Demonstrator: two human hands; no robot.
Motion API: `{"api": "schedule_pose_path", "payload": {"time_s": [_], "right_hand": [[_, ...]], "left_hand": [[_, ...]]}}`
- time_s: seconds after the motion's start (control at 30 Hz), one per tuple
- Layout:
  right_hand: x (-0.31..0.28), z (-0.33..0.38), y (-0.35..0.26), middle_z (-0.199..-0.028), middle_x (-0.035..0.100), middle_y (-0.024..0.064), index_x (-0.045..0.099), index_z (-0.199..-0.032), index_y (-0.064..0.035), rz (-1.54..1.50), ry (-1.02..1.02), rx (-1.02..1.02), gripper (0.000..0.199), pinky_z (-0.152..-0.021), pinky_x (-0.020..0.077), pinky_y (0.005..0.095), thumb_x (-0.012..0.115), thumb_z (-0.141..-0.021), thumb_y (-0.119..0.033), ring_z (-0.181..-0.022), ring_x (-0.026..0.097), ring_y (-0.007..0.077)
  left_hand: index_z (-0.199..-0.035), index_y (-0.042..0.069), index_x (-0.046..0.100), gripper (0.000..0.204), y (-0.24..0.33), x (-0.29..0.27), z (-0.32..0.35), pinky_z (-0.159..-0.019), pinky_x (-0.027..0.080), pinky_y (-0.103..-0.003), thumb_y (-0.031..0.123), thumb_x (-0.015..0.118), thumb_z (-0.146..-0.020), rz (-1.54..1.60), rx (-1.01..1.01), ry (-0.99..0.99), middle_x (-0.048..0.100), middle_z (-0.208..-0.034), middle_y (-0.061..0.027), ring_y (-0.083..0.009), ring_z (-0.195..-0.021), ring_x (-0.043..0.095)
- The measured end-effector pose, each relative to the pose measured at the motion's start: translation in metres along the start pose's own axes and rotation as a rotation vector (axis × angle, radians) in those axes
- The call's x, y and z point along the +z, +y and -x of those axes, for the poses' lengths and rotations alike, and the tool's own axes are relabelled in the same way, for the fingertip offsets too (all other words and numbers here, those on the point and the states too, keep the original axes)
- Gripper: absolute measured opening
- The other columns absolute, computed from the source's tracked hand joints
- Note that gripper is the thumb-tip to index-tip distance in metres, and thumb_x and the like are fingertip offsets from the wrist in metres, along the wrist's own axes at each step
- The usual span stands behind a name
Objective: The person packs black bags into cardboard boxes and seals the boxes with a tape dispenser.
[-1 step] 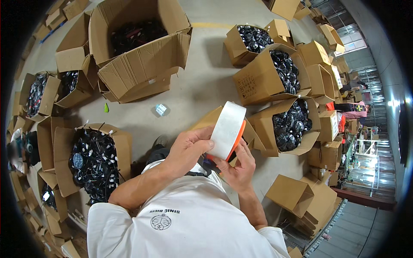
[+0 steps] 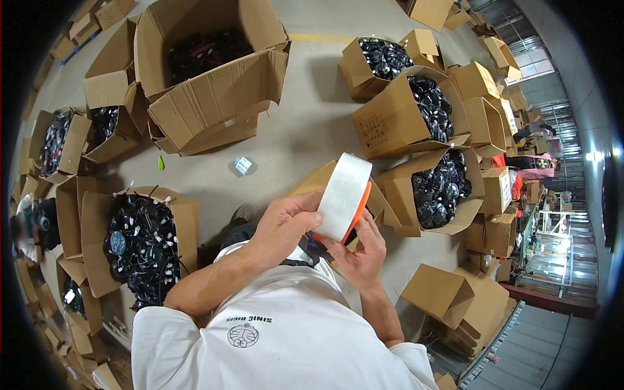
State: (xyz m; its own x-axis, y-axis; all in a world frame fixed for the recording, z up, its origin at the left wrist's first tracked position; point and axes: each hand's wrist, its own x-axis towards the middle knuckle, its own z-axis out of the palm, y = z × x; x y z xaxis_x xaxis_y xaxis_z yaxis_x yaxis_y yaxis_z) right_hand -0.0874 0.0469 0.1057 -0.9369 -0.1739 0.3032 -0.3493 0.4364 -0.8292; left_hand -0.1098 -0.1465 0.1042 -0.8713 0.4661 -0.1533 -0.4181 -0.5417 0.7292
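Note:
Both of my hands hold a wide roll of whitish tape (image 2: 341,201) in front of my waist, tilted up and to the right. An orange part (image 2: 363,203) runs along the roll's right side, and more orange shows under it, like a tape dispenser. My left hand (image 2: 289,224) presses its thumb on the roll's left edge; its other fingers are partly hidden behind the roll. My right hand (image 2: 361,255) grips the lower right side, fingers curled around the orange part and something dark. What lies under the roll is hidden.
Left of me stands a carton (image 2: 185,224) heaped with black cables. A large open carton (image 2: 208,97) is at the far left. Several cartons (image 2: 390,127) of black bagged items line the right. An open empty-looking carton (image 2: 439,296) sits near right. A label sheet (image 2: 243,166) lies on the floor.

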Motion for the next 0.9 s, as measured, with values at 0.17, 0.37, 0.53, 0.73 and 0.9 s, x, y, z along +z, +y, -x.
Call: {"api": "schedule_pose_path", "payload": {"time_s": [0.17, 0.37, 0.53, 0.73, 0.9], "right_hand": [[-0.0017, -0.0005, 0.0010, -0.111, 0.071, 0.0147, 0.072, -0.118, 0.0015, 0.049, -0.010, -0.031, 0.046, -0.105, 0.0472, 0.0454, 0.090, -0.080, -0.017, -0.112, 0.065, 0.0359], [-0.0027, -0.0002, 0.0025, -0.112, 0.071, 0.0148, 0.072, -0.119, 0.0015, 0.061, -0.013, -0.018, 0.047, -0.103, 0.0485, 0.0438, 0.090, -0.080, -0.017, -0.113, 0.065, 0.0352], [-0.0032, -0.0013, -0.0002, -0.115, 0.071, 0.0157, 0.071, -0.120, 0.0020, -0.008, -0.014, 0.037, 0.047, -0.099, 0.0506, 0.0409, 0.089, -0.081, -0.018, -0.115, 0.065, 0.0337], [-0.0027, -0.0019, -0.0062, -0.117, 0.071, 0.0161, 0.072, -0.118, 0.0021, -0.086, -0.027, 0.110, 0.045, -0.096, 0.0517, 0.0387, 0.089, -0.081, -0.017, -0.115, 0.065, 0.0321], [-0.0006, -0.0007, -0.0023, -0.116, 0.071, 0.0158, 0.072, -0.116, 0.0023, -0.069, -0.014, 0.087, 0.044, -0.098, 0.0508, 0.0398, 0.089, -0.081, -0.017, -0.114, 0.065, 0.0326]], "left_hand": [[-0.144, -0.006, 0.055, 0.058, -0.0042, -0.0017, 0.0008, -0.100, 0.050, -0.030, 0.002, 0.043, -0.088, 0.005, 0.019, -0.004, 0.066, -0.128, -0.0096, -0.0137, -0.112, 0.062], [-0.143, -0.005, 0.057, 0.060, -0.0023, 0.0004, -0.0012, -0.097, 0.051, -0.029, 0.000, 0.043, -0.084, 0.010, 0.024, -0.010, 0.068, -0.125, -0.0085, -0.0123, -0.108, 0.062], [-0.143, -0.004, 0.057, 0.060, -0.0025, -0.0001, -0.0007, -0.097, 0.051, -0.030, -0.001, 0.044, -0.084, 0.012, -0.027, 0.002, 0.068, -0.126, -0.0086, -0.0131, -0.110, 0.063], [-0.143, -0.010, 0.051, 0.056, 0.0002, -0.0009, -0.0014, -0.108, 0.048, -0.038, 0.000, 0.045, -0.088, 0.044, -0.024, -0.003, 0.064, -0.133, -0.0152, -0.0214, -0.123, 0.062], [-0.144, -0.010, 0.050, 0.055, -0.0025, -0.0025, -0.0010, -0.109, 0.048, -0.039, 0.004, 0.047, -0.091, 0.089, -0.052, 0.024, 0.062, -0.135, -0.0156, -0.0229, -0.124, 0.062]]}}
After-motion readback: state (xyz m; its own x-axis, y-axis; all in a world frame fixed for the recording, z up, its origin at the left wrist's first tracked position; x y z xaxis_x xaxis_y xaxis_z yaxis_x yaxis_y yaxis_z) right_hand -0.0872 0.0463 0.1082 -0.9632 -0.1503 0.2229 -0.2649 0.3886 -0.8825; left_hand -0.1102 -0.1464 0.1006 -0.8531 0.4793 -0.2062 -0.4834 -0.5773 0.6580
